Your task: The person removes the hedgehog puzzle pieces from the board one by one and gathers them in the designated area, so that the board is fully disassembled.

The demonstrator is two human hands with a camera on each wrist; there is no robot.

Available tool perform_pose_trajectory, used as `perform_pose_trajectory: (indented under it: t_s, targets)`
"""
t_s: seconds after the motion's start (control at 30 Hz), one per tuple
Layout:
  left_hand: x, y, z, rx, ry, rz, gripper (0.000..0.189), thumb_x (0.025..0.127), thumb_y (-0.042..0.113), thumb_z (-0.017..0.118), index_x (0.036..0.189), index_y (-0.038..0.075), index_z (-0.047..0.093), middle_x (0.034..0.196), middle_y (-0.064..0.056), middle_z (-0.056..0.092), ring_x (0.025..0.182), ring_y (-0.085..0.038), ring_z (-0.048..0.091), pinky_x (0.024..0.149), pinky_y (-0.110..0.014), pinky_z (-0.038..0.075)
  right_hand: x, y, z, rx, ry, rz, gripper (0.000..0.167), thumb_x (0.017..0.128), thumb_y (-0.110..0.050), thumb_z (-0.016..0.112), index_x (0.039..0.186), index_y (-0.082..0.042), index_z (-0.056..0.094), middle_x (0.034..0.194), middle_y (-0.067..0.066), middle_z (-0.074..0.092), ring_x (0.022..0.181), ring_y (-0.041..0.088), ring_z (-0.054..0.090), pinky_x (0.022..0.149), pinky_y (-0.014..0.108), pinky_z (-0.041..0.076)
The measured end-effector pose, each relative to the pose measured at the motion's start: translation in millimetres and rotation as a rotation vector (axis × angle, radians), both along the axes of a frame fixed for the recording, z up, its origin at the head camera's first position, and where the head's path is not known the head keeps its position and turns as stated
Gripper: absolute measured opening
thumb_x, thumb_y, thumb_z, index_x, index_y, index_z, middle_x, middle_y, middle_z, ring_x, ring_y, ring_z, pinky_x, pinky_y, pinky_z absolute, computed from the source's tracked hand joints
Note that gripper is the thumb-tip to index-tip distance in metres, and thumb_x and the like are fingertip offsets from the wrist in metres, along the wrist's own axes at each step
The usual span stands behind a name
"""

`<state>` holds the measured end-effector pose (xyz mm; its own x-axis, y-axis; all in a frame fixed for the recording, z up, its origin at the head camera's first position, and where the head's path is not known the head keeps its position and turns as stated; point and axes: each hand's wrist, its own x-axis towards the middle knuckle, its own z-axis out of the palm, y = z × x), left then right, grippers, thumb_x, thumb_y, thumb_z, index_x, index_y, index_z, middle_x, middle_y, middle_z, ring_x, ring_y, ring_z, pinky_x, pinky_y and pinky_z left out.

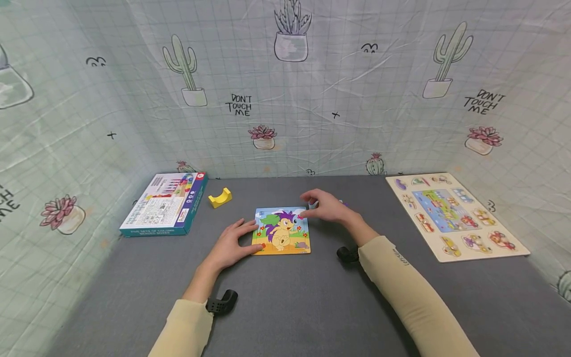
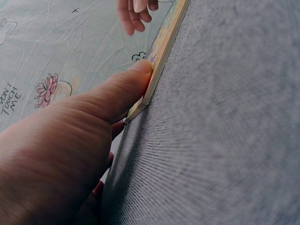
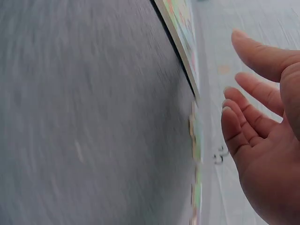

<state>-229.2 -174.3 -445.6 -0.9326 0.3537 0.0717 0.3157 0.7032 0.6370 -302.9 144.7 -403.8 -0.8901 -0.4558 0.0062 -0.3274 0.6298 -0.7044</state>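
Note:
A square jigsaw puzzle (image 1: 281,230) with a purple-haired hedgehog picture lies flat on the grey table. My left hand (image 1: 232,245) rests at its left side, the thumb on the lower left corner and the fingertips along the left edge. In the left wrist view the thumb (image 2: 126,86) presses on the board's face near the corner. My right hand (image 1: 329,206) hovers over the upper right corner with nothing between thumb and fingers. Several loose puzzle pieces (image 3: 196,136) lie beyond the board, mostly hidden behind this hand in the head view.
A flat teal-edged toy box (image 1: 165,204) lies at the back left, with a yellow curved block (image 1: 220,198) beside it. On the right lies a wooden peg puzzle board (image 1: 406,198) with vehicle pieces. A cactus-print cloth (image 1: 308,99) hangs behind the table and at both sides.

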Motion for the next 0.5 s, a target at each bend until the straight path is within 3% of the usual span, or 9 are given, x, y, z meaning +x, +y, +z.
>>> perform_pose_trajectory:
  t_s: [0.17,0.5]
  targets:
    - [-0.5,0.9,-0.6,-0.005,-0.007,0.007,0.068,0.087,0.042,0.079,0.143,0.01,0.059,0.154,-0.009,0.046,0.148,-0.041,0.024,0.113,-0.067,0.022,0.5,-15.6,-6.0,0.079,0.043,0.048,0.054,0.09,-0.026,0.078,0.133,0.001,0.061,0.128,0.015,0.059,0.112,0.028,0.055,0.098,0.044,0.047]
    - [-1.6,-0.2,-1.3,0.001,-0.011,0.005,0.069,0.087,0.042,0.079,0.144,0.01,0.058,0.155,-0.009,0.045,0.148,-0.041,0.024,0.113,-0.067,0.022,0.1,-27.9,-11.0,0.208,0.065,0.039,0.049,0.088,-0.029,0.081,0.127,-0.003,0.066,0.122,0.012,0.057,0.112,0.027,0.054,0.102,0.042,0.045]
